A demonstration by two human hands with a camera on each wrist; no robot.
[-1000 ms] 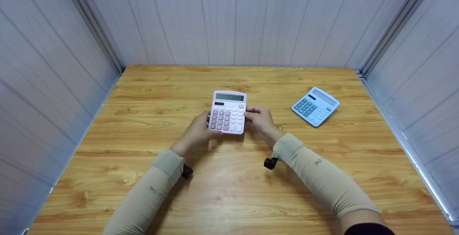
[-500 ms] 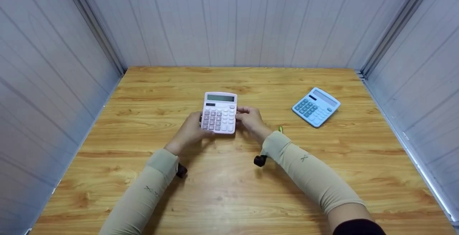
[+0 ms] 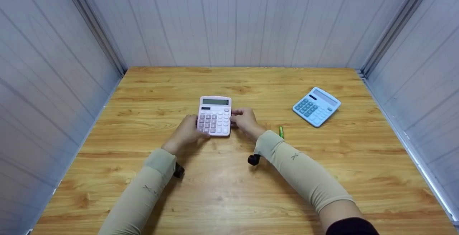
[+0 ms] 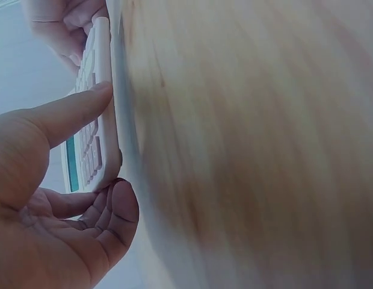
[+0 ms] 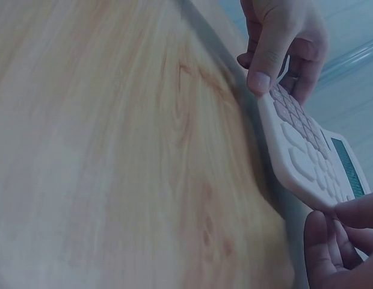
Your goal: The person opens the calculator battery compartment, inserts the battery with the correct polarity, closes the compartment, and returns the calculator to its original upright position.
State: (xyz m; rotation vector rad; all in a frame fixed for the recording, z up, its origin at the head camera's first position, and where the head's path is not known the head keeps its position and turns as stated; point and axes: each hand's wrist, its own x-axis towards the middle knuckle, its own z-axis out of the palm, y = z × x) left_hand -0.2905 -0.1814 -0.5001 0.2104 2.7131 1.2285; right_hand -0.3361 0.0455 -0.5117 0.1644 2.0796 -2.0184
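A pink calculator [image 3: 214, 116] with a grey display is held between both hands, keys facing up. The left hand [image 3: 187, 129] grips its lower left corner, thumb on the front edge and fingers curled at the side, as the left wrist view [image 4: 60, 198] shows. At the calculator's right edge, the right hand [image 3: 245, 120] pinches the side between thumb and curled fingers; the right wrist view shows these fingertips [image 5: 322, 232] against the edge.
A blue calculator [image 3: 316, 106] lies turned at an angle on the right of the wooden table [image 3: 229, 199]. Just beyond the right sleeve lies a small green cylinder [image 3: 281, 132]. Pale panels [image 3: 229, 20] stand behind and at both sides.
Both hands have shifted left with the pink calculator and slightly toward the near side. More of the green cylinder shows beside the right sleeve.
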